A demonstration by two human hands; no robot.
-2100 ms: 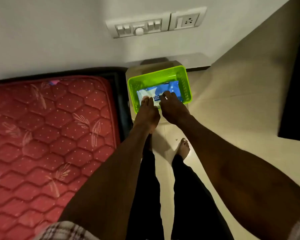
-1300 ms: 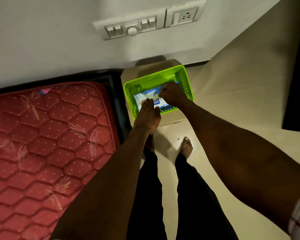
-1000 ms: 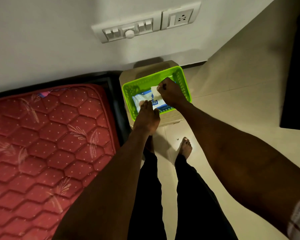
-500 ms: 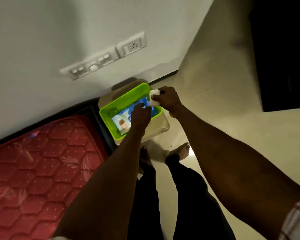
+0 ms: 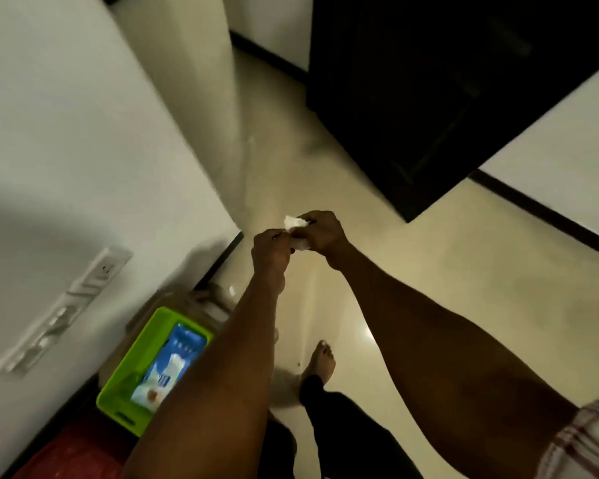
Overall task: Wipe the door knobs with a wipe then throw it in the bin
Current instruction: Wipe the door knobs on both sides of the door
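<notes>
Wipe (image 5: 296, 231) pinched between left hand (image 5: 270, 248) and right hand (image 5: 322, 233).

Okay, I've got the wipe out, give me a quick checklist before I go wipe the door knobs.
1. White crumpled wipe in hand: ok, left hand and right hand both pinch it.
2. Wipe unfolded flat: not ok, bunched.
3. Door knob in sight: cannot tell, dark wooden door is blurred.
4. Blue wipes packet in the bright green plastic basket: ok.
5. Packet flap resealed: cannot tell.
6. Bin located: cannot tell.
</notes>
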